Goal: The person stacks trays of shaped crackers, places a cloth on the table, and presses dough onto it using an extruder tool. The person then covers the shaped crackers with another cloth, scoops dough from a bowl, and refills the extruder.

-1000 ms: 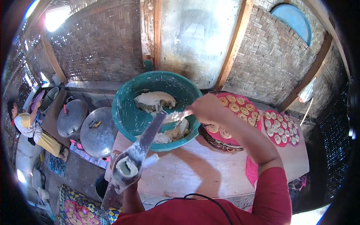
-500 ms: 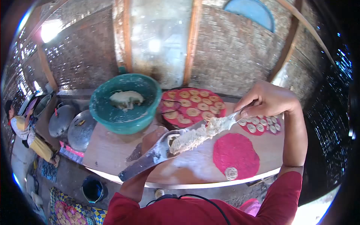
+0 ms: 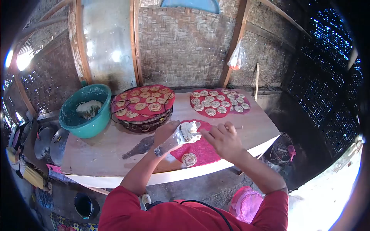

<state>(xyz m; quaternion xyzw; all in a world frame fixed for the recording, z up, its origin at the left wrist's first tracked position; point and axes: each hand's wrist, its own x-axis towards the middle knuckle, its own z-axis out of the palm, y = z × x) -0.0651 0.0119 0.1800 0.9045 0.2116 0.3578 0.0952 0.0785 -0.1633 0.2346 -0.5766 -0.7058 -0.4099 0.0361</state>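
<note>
My left hand [image 3: 165, 133] grips a grey, dough-smeared trough-like tool [image 3: 169, 143], held tilted above the table. Pale sticky dough [image 3: 189, 131] fills its upper end. My right hand [image 3: 224, 143] is closed around a thin stick [image 3: 238, 128], whose other end touches the dough. Below both hands lies a round pink sheet [image 3: 202, 152], partly hidden by them. One coil of dough strands [image 3: 189, 159] rests on its near edge.
A green basin [image 3: 86, 125] with dough stands at left. Beside it, a pink sheet of coils [image 3: 144, 101] tops a dark basket [image 3: 144, 125]. More coils [image 3: 210, 104] lie at back right. A dark bucket [image 3: 84, 206] and pink container [image 3: 246, 204] are on the floor.
My view has swung to the right. My right hand has come down and closer to my left, and the stretched dough is now a compact lump at the tool's end.
</note>
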